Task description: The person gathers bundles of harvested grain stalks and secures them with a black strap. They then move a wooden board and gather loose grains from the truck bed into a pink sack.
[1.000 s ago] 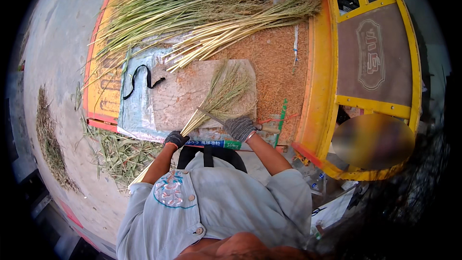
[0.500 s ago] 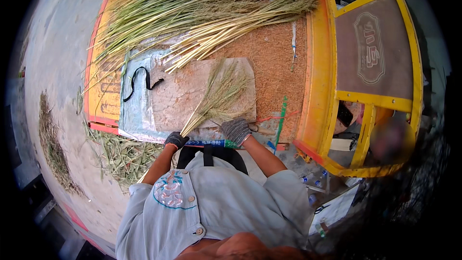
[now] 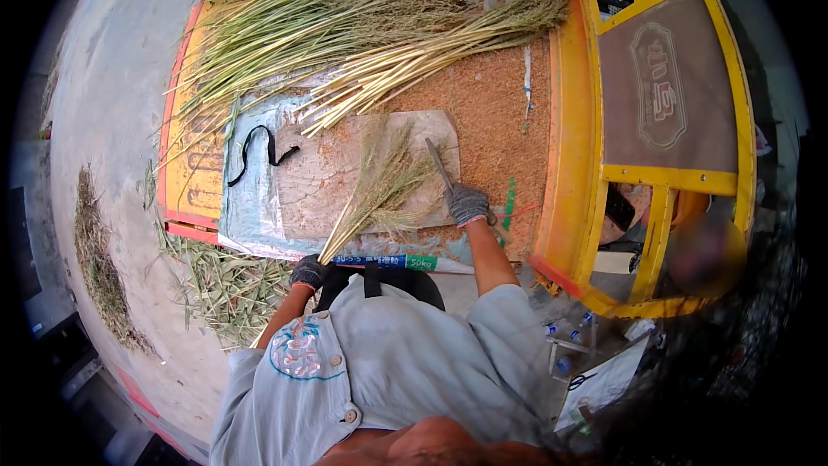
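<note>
— Both hands are gloved, right? What does each one grip?

— Yes. Left hand (image 3: 308, 272) is closed round the stalk ends of a small grass bundle (image 3: 379, 185), low and close to the body. Right hand (image 3: 468, 204) is closed on the handle of a knife (image 3: 438, 164), whose blade points up and away from it.

— Where does the bundle lie between them?

— It slants from the left hand up and to the right, fanning out over a worn wooden board (image 3: 319, 177). Its bushy tips spread just left of the knife blade; whether they touch, I cannot tell.

— And around the hands?

— Beyond both hands lies a big heap of long grass stalks (image 3: 362, 26) on the orange cart bed (image 3: 565, 121). A black strap (image 3: 259, 145) curls beyond the left hand, on a plastic sheet (image 3: 250, 207). Cut leaves (image 3: 224, 289) litter the ground left of the left hand.
</note>
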A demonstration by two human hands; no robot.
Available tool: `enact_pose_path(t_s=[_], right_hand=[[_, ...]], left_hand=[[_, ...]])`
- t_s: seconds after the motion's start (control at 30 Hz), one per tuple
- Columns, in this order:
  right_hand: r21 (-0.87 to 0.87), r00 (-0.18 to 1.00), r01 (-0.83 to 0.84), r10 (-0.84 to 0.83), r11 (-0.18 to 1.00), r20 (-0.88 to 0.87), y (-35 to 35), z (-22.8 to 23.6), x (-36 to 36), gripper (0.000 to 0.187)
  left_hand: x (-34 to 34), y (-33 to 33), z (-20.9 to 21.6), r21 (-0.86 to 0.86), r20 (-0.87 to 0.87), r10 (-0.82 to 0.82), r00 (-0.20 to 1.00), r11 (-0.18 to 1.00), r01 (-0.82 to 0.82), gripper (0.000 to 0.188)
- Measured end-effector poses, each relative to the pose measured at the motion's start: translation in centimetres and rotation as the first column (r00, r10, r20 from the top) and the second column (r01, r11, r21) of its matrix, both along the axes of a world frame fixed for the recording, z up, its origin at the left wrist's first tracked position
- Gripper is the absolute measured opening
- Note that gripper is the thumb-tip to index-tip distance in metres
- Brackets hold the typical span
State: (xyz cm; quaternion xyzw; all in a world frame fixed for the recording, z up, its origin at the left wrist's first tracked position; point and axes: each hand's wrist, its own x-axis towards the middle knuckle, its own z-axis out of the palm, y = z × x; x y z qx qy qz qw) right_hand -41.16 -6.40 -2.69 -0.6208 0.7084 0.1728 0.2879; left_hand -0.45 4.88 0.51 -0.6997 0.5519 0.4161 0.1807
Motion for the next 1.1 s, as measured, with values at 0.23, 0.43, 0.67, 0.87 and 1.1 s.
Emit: enact_pose_path(t_s=[0.23,0.43,0.67,0.87,1.1], right_hand=[[-0.198,0.981,0.194,-0.187,0.961,0.054,-0.1,-1.6,-1.9,0.039],[-0.393,0.896,0.444,-0.4,0.805,0.193,0.6,-0.7,-0.5,0.045],[-0.604,0.775,0.62,-0.51,0.501,0.373,5.7,4.1,3.6,0.043],[-0.364,0.908,-0.276,0.365,0.89,0.206,4.9,5.7,10.5,0.034],[-0.083,0.975,0.22,-0.216,0.972,0.051,-3.4,2.1,1.7,0.038]], left_hand=[[8.8,3.4,4.8,-0.065,0.227,0.109,0.968,0.993,-0.096,0.041],[4.2,-0.8,6.2,-0.205,0.292,0.065,0.954,0.979,-0.004,0.046],[-2.4,-3.1,-0.1,-0.126,0.404,-0.281,0.871,0.925,0.357,0.052],[-1.9,-4.3,0.7,-0.104,0.333,-0.341,0.879,0.913,0.394,0.045],[-0.1,-5.2,1.7,-0.146,0.327,-0.356,0.875,0.896,0.419,0.017]])
